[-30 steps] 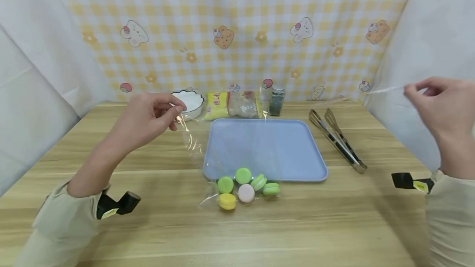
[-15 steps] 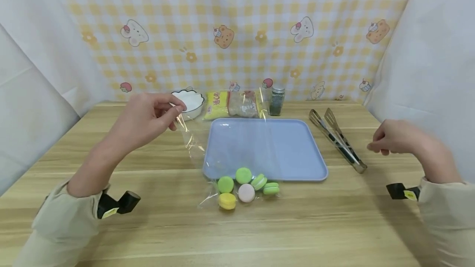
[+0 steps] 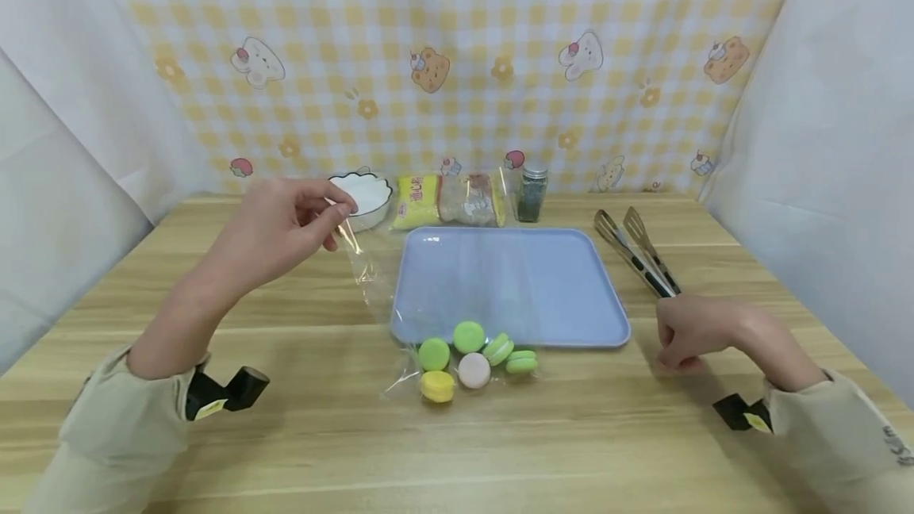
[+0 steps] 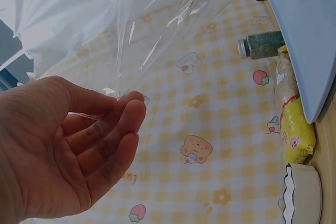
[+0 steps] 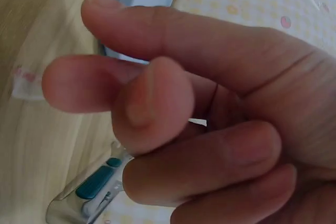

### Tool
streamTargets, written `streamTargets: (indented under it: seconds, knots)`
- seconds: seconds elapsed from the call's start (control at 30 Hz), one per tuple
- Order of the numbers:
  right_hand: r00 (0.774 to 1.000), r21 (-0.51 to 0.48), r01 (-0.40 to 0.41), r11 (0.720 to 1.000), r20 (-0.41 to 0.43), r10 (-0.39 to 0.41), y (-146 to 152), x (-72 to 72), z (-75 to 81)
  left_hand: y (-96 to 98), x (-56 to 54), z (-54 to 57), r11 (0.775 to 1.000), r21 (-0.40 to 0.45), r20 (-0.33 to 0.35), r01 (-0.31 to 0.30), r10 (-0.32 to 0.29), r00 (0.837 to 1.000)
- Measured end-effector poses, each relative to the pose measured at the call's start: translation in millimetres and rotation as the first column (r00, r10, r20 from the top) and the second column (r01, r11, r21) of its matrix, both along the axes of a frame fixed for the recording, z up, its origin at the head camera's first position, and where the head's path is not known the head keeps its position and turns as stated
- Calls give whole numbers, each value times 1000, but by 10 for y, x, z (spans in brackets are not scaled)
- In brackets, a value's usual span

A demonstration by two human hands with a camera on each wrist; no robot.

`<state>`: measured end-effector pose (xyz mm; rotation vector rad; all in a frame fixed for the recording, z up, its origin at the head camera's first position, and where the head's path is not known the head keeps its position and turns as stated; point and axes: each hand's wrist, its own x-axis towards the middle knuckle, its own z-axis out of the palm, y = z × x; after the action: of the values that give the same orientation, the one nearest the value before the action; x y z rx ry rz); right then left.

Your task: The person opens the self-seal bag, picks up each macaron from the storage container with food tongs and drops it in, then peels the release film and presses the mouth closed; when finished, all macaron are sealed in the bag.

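A clear plastic bag [image 3: 457,276] stands over the table with several macarons [image 3: 474,371] in its bottom: green ones, a yellow one and a pale pink one. My left hand [image 3: 289,216] pinches the bag's upper left corner between thumb and fingertips. In the left wrist view the film [image 4: 142,40] stretches up from those fingertips. My right hand [image 3: 689,331] is low over the table, right of the bag, near the tongs' handle end. Its fingers [image 5: 157,103] are loosely curled with gaps between them and hold nothing visible. A small clear scrap with red print [image 5: 27,83] shows beyond the fingertips.
Behind the bag lies a blue tray [image 3: 571,292]. Metal tongs [image 3: 635,252] with dark grips are right of it. Along the back stand a scalloped white bowl [image 3: 367,197], a yellow food packet [image 3: 417,201] and a glass jar of dark green herbs [image 3: 531,195]. A patterned curtain hangs behind.
My right hand has come down and inward from the far right, to beside the tray. A clear strip stretched from it earlier is no longer seen there. The left hand keeps still.
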<state>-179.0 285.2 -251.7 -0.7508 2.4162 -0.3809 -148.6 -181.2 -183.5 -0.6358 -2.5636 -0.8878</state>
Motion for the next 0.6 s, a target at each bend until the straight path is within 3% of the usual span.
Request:
streamTargets:
  seconds: [0.17, 0.27, 0.33, 0.47, 0.57, 0.6]
  knots:
    - [998, -19, 44, 999, -46, -45, -21, 11, 77, -11, 0, 8, 1000, -8, 6, -11, 11, 1000]
    - [983, -28, 88, 996, -158, -91, 12, 30, 248, -14, 4, 19, 1000, -12, 4, -17, 17, 1000]
    - [952, -38, 122, 992, -280, -128, 9, 59, 413, -12, 7, 31, 1000, -10, 16, -20, 20, 1000]
    - [848, -129, 148, 980, -494, -193, -176, 120, 718, 1, 7, 44, 1000, -3, 32, -13, 13, 999]
    - [830, -200, 102, 974, -523, -194, -476, 80, 820, -1, 3, 31, 1000, 16, 38, 20, -21, 999]
    - [839, -222, 90, 971, -509, -194, -585, 43, 834, -3, 3, 23, 999, 27, 43, 33, -34, 998]
